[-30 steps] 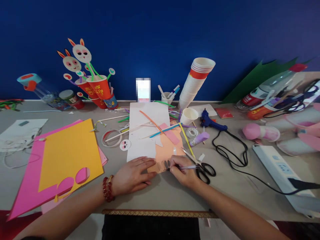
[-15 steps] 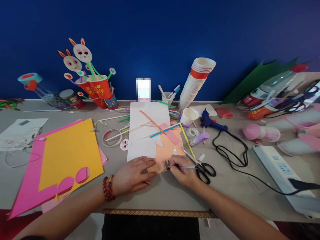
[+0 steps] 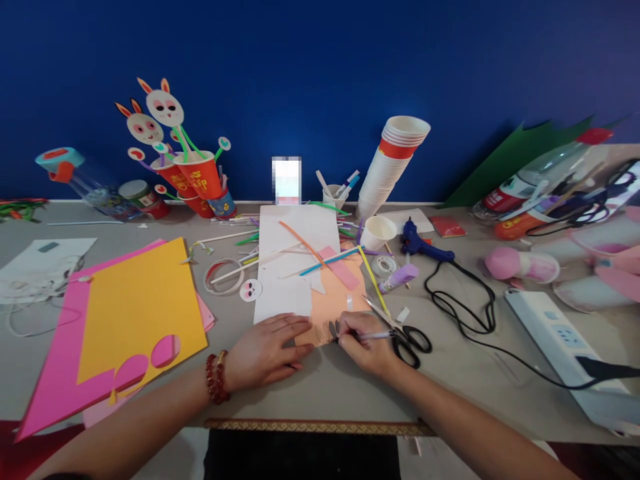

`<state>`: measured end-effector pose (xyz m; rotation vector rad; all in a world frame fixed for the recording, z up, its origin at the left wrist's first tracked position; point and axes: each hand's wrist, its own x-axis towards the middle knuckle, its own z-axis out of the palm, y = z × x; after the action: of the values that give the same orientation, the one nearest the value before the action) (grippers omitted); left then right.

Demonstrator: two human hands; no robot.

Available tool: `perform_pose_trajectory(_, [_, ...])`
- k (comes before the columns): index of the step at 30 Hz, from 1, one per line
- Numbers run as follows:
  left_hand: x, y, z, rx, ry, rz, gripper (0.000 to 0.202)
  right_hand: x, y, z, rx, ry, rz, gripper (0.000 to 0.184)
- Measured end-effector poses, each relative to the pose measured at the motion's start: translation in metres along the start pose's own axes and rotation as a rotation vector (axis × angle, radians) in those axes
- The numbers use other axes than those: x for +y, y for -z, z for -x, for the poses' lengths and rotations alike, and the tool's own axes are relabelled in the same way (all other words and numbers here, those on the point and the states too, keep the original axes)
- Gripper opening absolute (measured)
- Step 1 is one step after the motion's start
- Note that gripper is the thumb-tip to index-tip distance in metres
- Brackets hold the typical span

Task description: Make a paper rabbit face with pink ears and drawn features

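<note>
My left hand (image 3: 265, 350) lies flat with fingers stretched out, pressing on the near corner of a peach paper sheet (image 3: 334, 301). My right hand (image 3: 367, 340) is closed round a pen (image 3: 376, 335), whose tip rests on small ovals drawn at the paper's near edge. A white sheet (image 3: 295, 267) lies just behind my left hand. Black-handled scissors (image 3: 407, 337) sit right beside my right hand.
Yellow and pink card sheets (image 3: 130, 313) lie at the left. A blue glue gun (image 3: 420, 245) with black cord, a stack of paper cups (image 3: 393, 163), red cups with bunny faces (image 3: 200, 177), straws, tape rolls and a white power strip (image 3: 560, 333) crowd the table.
</note>
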<state>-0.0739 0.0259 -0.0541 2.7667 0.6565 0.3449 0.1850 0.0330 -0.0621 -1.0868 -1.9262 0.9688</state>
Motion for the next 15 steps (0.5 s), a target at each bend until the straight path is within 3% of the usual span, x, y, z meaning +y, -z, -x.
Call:
perform_pose_trajectory(7, [-0.001, -0.001, -0.001, 0.047, -0.003, 0.019, 0.031, 0.001, -0.003, 0.000, 0.209, -0.116, -0.323, 0.011])
perform_pose_trajectory(12, [0.002, 0.004, -0.004, 0.161, -0.006, 0.048, 0.022, -0.006, 0.001, 0.000, 0.250, -0.048, -0.275, 0.006])
perform_pose_trajectory(15, [0.008, 0.009, -0.006, 0.201, 0.096, 0.111, 0.016, -0.012, 0.006, 0.002, 0.208, -0.014, -0.192, 0.008])
